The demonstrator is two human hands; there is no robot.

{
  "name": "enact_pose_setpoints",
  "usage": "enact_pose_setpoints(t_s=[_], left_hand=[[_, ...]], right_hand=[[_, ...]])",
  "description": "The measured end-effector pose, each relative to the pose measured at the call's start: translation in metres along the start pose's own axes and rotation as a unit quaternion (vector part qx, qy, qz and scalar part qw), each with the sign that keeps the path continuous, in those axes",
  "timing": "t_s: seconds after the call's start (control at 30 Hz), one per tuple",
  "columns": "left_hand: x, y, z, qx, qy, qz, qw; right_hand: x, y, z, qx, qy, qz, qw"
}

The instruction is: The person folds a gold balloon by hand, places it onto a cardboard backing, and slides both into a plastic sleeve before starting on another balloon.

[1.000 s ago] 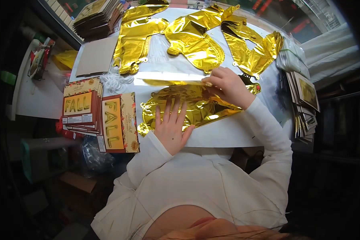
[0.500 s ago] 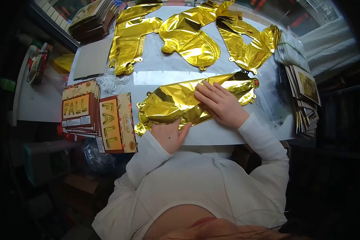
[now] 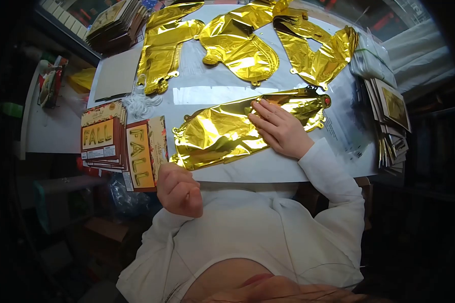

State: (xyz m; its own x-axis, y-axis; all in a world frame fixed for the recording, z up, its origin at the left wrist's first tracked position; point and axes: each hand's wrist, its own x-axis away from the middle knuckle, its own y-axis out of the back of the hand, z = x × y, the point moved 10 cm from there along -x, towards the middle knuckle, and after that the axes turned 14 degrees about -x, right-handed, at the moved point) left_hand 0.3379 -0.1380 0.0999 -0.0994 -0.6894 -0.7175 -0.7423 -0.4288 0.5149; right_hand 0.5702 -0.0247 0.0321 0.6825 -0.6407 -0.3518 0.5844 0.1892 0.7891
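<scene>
A flat gold foil balloon lies slantwise across the front of the table, creased and shiny, with small tabs along its edges. My right hand rests flat on its right half, fingers stretched out. Beside the balloon's lower left corner, my left hand is raised at the table's front edge with its fingers curled in. Whatever those fingers hold, if anything, is hidden. Behind the left hand, a FALL card is partly covered.
More gold foil balloons lie along the back. To the left are a stack of FALL cards, white string and a grey board. Clear plastic bags and a pile of cards line the right edge.
My left hand has come out from the balloon's lower edge, moved left and toward me, and curled up. The balloon's left part lies flatter. My right hand stays on it.
</scene>
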Motion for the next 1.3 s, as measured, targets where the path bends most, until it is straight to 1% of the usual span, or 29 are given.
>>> enact_pose_setpoints(t_s=[0.03, 0.07, 0.1, 0.13, 0.17, 0.2, 0.27, 0.3, 0.37, 0.47, 0.57, 0.6, 0.63, 0.7, 0.73, 0.8, 0.83, 0.87, 0.93, 0.97, 1.03, 1.17, 1.3], left_hand=[[-0.016, 0.003, -0.007, 0.01, 0.006, 0.027, 1.0], [-0.038, -0.009, -0.015, -0.005, 0.009, 0.094, 0.995], [-0.054, -0.029, -0.021, -0.02, 0.01, 0.16, 0.987], [-0.057, -0.048, -0.021, -0.048, 0.023, 0.189, 0.981], [-0.055, -0.067, -0.017, -0.075, 0.035, 0.217, 0.973], [-0.053, -0.083, -0.008, -0.076, 0.033, 0.216, 0.973], [-0.03, -0.127, 0.024, -0.243, 0.014, 0.276, 0.93], [-0.021, -0.138, 0.033, -0.241, 0.011, 0.275, 0.931], [-0.004, -0.153, 0.059, -0.269, 0.052, 0.308, 0.911], [-0.005, -0.153, 0.056, -0.286, 0.037, 0.301, 0.909], [-0.004, -0.153, 0.056, -0.288, 0.036, 0.292, 0.911], [-0.005, -0.151, 0.056, -0.29, 0.031, 0.283, 0.913], [-0.006, -0.151, 0.055, -0.291, 0.032, 0.283, 0.913], [-0.01, -0.144, 0.054, -0.241, 0.056, 0.254, 0.935], [-0.01, -0.142, 0.054, -0.241, 0.056, 0.253, 0.935], [-0.008, -0.144, 0.053, -0.252, 0.042, 0.278, 0.926], [-0.008, -0.144, 0.052, -0.249, 0.041, 0.278, 0.927], [-0.009, -0.144, 0.051, -0.252, 0.039, 0.278, 0.926], [-0.01, -0.144, 0.05, -0.254, 0.034, 0.279, 0.926], [-0.009, -0.144, 0.049, -0.254, 0.033, 0.276, 0.927], [-0.011, -0.143, 0.046, -0.253, 0.029, 0.272, 0.928], [-0.014, -0.141, 0.043, -0.276, 0.022, 0.287, 0.917], [-0.012, -0.142, 0.046, -0.299, 0.015, 0.3, 0.906]], right_hand=[[-0.001, 0.0, -0.001, -0.002, -0.004, 0.002, 1.0], [-0.002, 0.0, -0.001, -0.003, -0.006, 0.004, 1.0], [-0.003, 0.001, 0.0, -0.002, 0.001, 0.005, 1.0], [-0.004, 0.001, 0.0, -0.003, 0.003, 0.004, 1.0], [-0.004, 0.0, 0.0, 0.003, 0.003, 0.008, 1.0], [-0.003, 0.0, 0.0, 0.01, 0.002, 0.011, 1.0], [-0.001, -0.003, -0.003, 0.005, -0.003, 0.013, 1.0], [0.0, -0.004, -0.005, 0.0, -0.007, 0.018, 1.0], [0.001, -0.004, -0.008, -0.003, -0.013, 0.015, 1.0], [0.004, -0.005, -0.015, -0.015, -0.042, 0.027, 0.999], [0.006, -0.002, -0.03, -0.008, -0.092, 0.024, 0.995], [0.006, -0.002, -0.036, -0.008, -0.091, 0.024, 0.996], [0.009, 0.004, -0.047, 0.021, -0.116, 0.004, 0.993], [0.012, 0.016, -0.064, 0.072, -0.16, -0.022, 0.984], [0.012, 0.017, -0.063, 0.073, -0.16, -0.022, 0.984], [0.01, 0.029, -0.049, 0.1, -0.125, -0.035, 0.987], [0.006, 0.026, -0.039, 0.093, -0.119, -0.013, 0.988], [0.004, 0.023, -0.032, 0.095, -0.12, -0.013, 0.988], [0.0, 0.0, -0.015, 0.07, -0.102, 0.062, 0.99], [-0.003, -0.005, -0.011, 0.071, -0.103, 0.061, 0.99], [-0.003, -0.022, -0.006, 0.033, -0.101, 0.101, 0.989], [-0.005, -0.022, -0.012, 0.077, -0.098, 0.096, 0.988], [-0.002, -0.02, -0.026, 0.054, -0.123, 0.083, 0.988]])
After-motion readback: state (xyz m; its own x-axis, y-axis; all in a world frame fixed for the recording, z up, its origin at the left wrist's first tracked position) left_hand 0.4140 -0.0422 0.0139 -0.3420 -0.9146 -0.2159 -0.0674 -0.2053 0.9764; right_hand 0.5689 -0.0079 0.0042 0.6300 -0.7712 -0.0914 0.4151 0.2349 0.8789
